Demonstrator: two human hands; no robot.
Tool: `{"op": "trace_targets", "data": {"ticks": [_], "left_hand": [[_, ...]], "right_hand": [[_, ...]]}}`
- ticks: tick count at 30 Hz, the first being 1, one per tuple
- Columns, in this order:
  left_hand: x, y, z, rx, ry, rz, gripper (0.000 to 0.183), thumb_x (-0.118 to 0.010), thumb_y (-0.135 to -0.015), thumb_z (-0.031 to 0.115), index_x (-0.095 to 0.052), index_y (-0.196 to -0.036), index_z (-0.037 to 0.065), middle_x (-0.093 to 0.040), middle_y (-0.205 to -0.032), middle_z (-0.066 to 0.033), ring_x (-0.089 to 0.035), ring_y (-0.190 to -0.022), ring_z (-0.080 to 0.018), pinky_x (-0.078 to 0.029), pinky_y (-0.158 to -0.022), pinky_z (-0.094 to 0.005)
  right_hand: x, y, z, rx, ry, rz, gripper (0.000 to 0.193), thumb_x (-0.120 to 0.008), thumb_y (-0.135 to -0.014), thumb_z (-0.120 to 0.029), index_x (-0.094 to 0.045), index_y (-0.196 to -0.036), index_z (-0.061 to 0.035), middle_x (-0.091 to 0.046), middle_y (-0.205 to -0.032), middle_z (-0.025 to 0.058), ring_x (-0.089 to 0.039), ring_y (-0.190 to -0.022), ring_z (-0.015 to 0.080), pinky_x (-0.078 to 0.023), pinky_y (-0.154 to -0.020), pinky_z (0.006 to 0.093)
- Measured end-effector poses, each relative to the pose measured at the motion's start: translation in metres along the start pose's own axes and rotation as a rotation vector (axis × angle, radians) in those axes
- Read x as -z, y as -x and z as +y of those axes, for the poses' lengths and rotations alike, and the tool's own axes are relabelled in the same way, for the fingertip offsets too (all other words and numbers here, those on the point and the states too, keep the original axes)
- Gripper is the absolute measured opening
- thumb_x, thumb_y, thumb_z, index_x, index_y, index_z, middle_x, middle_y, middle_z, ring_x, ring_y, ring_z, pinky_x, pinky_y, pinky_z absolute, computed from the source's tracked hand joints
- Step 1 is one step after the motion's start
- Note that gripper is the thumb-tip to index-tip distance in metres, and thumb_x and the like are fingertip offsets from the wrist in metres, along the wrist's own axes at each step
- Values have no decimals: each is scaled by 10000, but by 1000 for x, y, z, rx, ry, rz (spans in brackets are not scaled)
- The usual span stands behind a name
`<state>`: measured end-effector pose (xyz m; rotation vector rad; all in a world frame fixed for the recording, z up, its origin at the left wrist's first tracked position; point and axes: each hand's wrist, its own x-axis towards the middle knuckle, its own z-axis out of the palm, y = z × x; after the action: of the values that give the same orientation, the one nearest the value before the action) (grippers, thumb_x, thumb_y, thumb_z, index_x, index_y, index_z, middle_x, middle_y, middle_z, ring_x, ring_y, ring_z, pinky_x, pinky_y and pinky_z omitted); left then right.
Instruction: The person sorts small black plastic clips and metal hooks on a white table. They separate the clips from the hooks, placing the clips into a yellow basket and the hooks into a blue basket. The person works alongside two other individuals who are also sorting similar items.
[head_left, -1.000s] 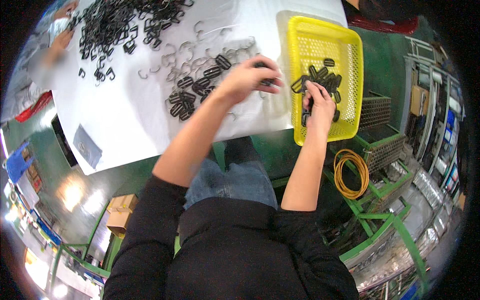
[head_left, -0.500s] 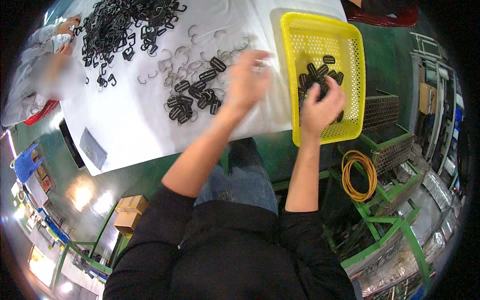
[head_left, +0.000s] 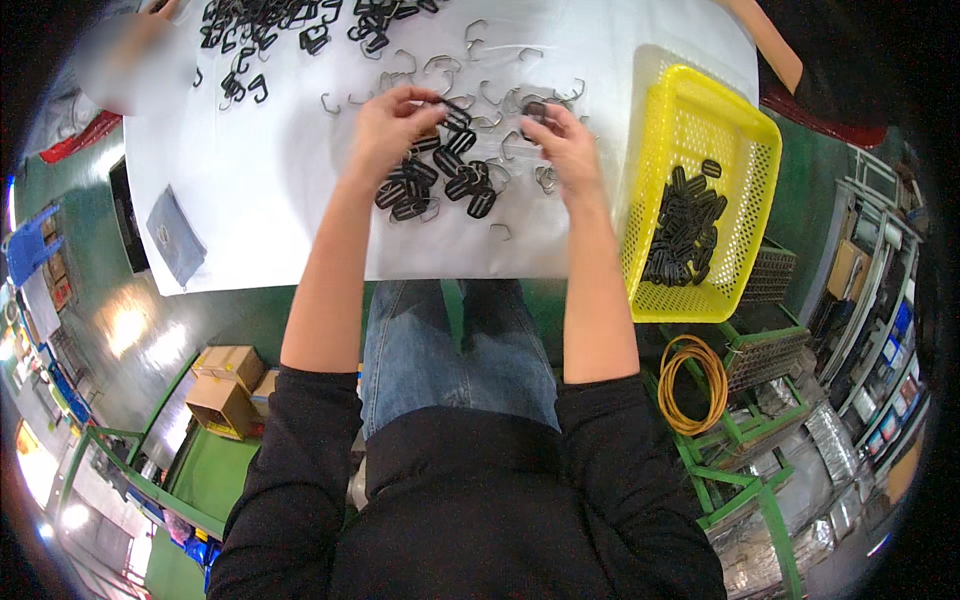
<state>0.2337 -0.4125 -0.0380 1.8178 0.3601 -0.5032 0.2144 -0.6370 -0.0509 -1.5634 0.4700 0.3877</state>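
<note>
My left hand (head_left: 392, 132) pinches a black slotted buckle (head_left: 455, 116) above the white-covered table (head_left: 290, 230). Between the thumb and fingers of my right hand (head_left: 566, 150) is another dark buckle (head_left: 535, 110), partly covered by the fingertips. Just below my left fingers lies a small heap of black buckles (head_left: 408, 188), some with wire pieces among them. Loose bent metal wire hooks (head_left: 440, 66) are scattered beyond and between my hands. To my right, a yellow perforated basket (head_left: 652, 200) holds a pile of black buckles (head_left: 685, 235).
A larger pile of black buckles with hooks (head_left: 265, 25) covers the table's far left. A grey pouch (head_left: 176, 238) lies at the left corner. Other people's arms show at far left and far right (head_left: 770, 45). A coiled orange hose (head_left: 692, 385) hangs by green metal framing.
My right hand has left the basket and come back over the table. My left hand has moved left to the small heap. Both now hold a buckle; the view has shifted.
</note>
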Motion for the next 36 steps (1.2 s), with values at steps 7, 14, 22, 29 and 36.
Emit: {"op": "trace_targets", "data": {"ticks": [7,14,22,29,36], "left_hand": [[31,0,-11,-118,-252,65,196,-646,-806,201,-706,-965,104,-693,-837,-70,-622,-733,-133,-485,-688,-271],[46,-2,-18,-159,-387,-26,211,-652,-812,241,-710,-984,131,-691,-862,-51,-623,-779,-131,-482,-720,-283],[71,11,-13,47,883,-42,213,-625,-845,265,-614,-821,54,-607,-787,-23,-600,-849,-136,-490,-743,-297],[10,16,-34,-277,-829,91,307,-678,-779,301,-578,-966,79,-655,-828,-104,-619,-760,-288,-473,-682,-381],[26,2,-27,-140,-540,2,211,-721,-749,244,-623,-840,81,-602,-709,-47,-586,-678,-195,-447,-603,-332]], "right_hand": [[-32,-7,4,99,457,-209,221,-724,-740,-198,-610,-882,-72,-620,-750,66,-626,-708,213,-484,-630,339],[-82,-10,-4,513,992,-149,333,-723,-723,-278,-591,-995,-139,-603,-1028,74,-620,-912,296,-503,-749,407],[-66,-20,-17,286,876,-228,227,-672,-793,-261,-649,-926,-78,-626,-919,73,-629,-820,230,-491,-701,319],[6,13,-29,-194,-183,-357,179,-637,-836,-184,-646,-942,-39,-657,-855,38,-619,-812,116,-469,-681,200],[-4,-11,1,165,131,-139,302,-600,-743,79,-632,-1030,-11,-675,-876,63,-641,-845,147,-500,-748,248]]}}
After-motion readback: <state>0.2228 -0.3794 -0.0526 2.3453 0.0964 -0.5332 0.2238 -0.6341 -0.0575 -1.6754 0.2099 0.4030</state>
